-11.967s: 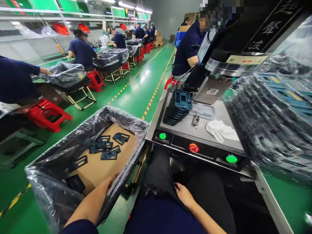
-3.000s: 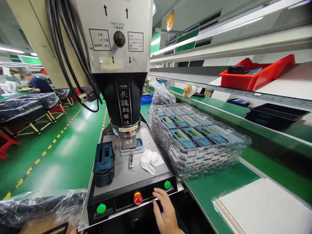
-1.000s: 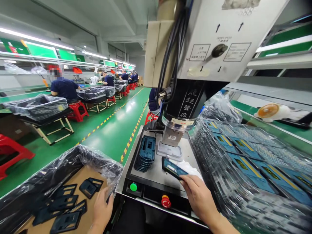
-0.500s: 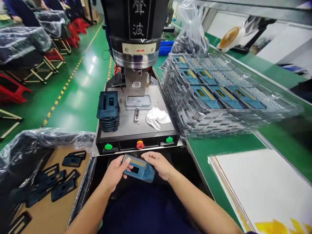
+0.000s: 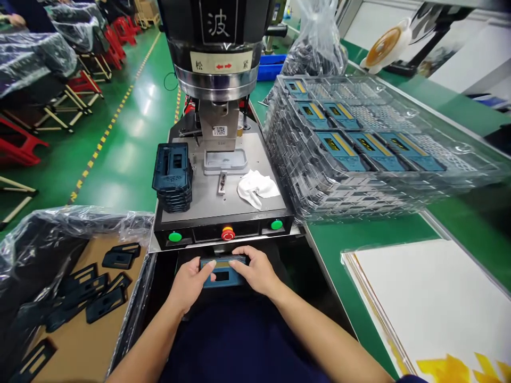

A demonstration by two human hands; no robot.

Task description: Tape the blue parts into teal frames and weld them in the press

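Both hands grip one blue plastic housing (image 5: 222,273) with a rectangular window, held flat over my lap just below the machine's front edge. My left hand (image 5: 190,281) clasps its left end, my right hand (image 5: 255,270) its right end, fingers curled over the top. Right in front stands the ultrasonic welding machine (image 5: 217,64), with an empty grey fixture (image 5: 224,159) under the horn. A stack of dark blue frames (image 5: 173,175) sits on the left of its plate, beside a white cloth (image 5: 256,187).
The front panel carries two green buttons (image 5: 174,236) and a red stop button (image 5: 227,233). Stacked clear trays of blue parts (image 5: 351,154) fill the bench at right, with white sheets (image 5: 431,298) nearer. A plastic-lined box (image 5: 72,298) of dark frames stands at left.
The blue housing has turned from tilted to level in both hands and moved slightly closer to the machine's front edge. One second ago only my right hand held it, above the machine plate.
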